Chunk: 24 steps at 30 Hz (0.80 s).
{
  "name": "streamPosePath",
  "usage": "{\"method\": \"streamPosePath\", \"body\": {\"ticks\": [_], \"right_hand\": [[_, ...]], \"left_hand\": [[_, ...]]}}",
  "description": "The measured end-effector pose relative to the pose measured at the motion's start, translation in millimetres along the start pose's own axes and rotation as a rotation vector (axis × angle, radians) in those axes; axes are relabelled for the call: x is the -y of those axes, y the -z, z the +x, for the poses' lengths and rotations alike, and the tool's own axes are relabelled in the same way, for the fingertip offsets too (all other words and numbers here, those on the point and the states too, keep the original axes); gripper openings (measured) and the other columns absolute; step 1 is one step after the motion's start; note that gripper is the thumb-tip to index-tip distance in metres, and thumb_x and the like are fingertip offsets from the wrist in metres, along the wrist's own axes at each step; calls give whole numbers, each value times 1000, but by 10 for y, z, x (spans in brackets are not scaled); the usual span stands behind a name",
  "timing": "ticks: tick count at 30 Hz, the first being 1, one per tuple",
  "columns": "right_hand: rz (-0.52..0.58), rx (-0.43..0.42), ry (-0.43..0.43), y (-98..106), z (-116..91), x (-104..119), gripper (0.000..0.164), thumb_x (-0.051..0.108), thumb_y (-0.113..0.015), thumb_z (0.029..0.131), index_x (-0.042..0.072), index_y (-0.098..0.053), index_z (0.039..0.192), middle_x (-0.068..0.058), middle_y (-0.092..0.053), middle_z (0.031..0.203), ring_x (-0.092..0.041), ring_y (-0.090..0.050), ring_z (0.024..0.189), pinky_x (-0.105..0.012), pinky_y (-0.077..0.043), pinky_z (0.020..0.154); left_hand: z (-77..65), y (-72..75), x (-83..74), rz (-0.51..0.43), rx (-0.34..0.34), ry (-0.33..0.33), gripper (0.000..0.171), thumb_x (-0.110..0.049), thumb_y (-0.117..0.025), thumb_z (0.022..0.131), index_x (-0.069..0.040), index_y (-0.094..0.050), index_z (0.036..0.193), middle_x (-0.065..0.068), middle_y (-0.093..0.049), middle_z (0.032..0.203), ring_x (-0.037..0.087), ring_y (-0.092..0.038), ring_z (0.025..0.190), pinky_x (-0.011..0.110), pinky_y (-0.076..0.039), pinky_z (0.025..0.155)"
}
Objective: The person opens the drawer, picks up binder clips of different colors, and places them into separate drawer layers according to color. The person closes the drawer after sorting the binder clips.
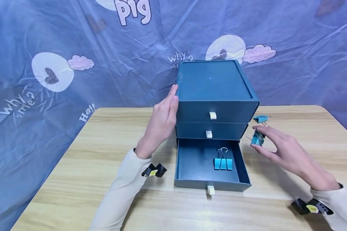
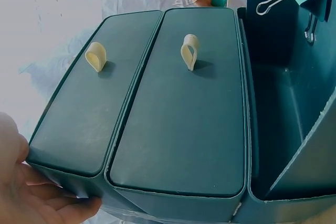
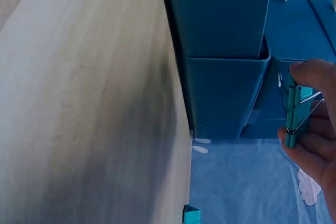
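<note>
A dark blue three-drawer desk organizer (image 1: 217,83) stands on the table with its bottom drawer (image 1: 193,165) pulled out. My left hand (image 1: 161,119) rests against the organizer's left side, its fingers fairly straight. To the right of the organizer, my right hand (image 1: 290,155) pinches a teal binder clip (image 1: 257,138) between thumb and fingers, raised off the table in the right wrist view. Another teal binder clip (image 1: 223,164) lies in the open drawer, toward its right side. Behind the held clip is a further binder clip (image 1: 261,119), on the table.
The two upper drawers are closed, each with a pale pull tab (image 1: 212,115). A similar tab (image 1: 210,190) is on the open drawer's front. Behind the wood-grain table (image 1: 104,154) hangs a blue printed cloth (image 1: 150,51).
</note>
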State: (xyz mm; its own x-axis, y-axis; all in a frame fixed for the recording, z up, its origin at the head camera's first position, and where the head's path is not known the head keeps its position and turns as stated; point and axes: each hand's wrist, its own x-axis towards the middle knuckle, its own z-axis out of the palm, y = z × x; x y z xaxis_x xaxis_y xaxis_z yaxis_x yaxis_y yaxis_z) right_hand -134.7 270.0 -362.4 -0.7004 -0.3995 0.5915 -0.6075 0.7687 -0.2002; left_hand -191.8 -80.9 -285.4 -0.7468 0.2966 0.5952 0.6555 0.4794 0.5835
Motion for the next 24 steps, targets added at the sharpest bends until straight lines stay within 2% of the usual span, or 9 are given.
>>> {"method": "streamPosePath", "body": {"ticks": [4,7,12,16,20,24], "right_hand": [[-1,-5,-8,28,6,47,57,16,-82,74,2,-61,125,-17,-65,119,-41,-61,103,0,-20,99],[2,-21,27,36,9,70,51,17,-82,74,1,-63,119,-15,-67,113,-35,-62,99,0,-23,98],[8,-19,92,57,-4,146,43,27,-77,80,1,-66,112,-12,-70,105,-28,-63,92,-1,-25,98],[2,-2,82,105,-2,279,44,27,-80,78,3,-66,112,-9,-70,105,-27,-64,92,1,-24,97],[22,24,80,152,31,446,47,23,-83,74,6,-66,113,-6,-69,106,-25,-66,92,0,-27,96],[65,88,103,112,104,635,46,22,-83,75,8,-65,114,-2,-69,109,-20,-67,94,-4,-35,93]], "left_hand": [[2,14,2,7,7,-7,50,-27,-27,108,3,-33,147,17,-33,152,15,-30,140,26,-27,112],[3,27,2,21,16,-12,50,-26,-27,108,4,-32,147,17,-33,152,15,-30,140,26,-26,112],[6,56,-18,91,44,-12,52,-29,-24,108,5,-30,147,17,-32,152,17,-29,141,26,-23,114],[25,85,-50,173,77,8,54,-30,-22,108,6,-31,147,19,-30,153,22,-24,143,28,-17,116],[69,138,-126,258,150,67,56,-33,-19,107,4,-29,149,15,-23,157,23,-13,146,33,-7,118],[198,189,-229,324,259,133,59,-37,-15,107,0,-18,152,12,-11,160,21,3,147,35,6,117]]}}
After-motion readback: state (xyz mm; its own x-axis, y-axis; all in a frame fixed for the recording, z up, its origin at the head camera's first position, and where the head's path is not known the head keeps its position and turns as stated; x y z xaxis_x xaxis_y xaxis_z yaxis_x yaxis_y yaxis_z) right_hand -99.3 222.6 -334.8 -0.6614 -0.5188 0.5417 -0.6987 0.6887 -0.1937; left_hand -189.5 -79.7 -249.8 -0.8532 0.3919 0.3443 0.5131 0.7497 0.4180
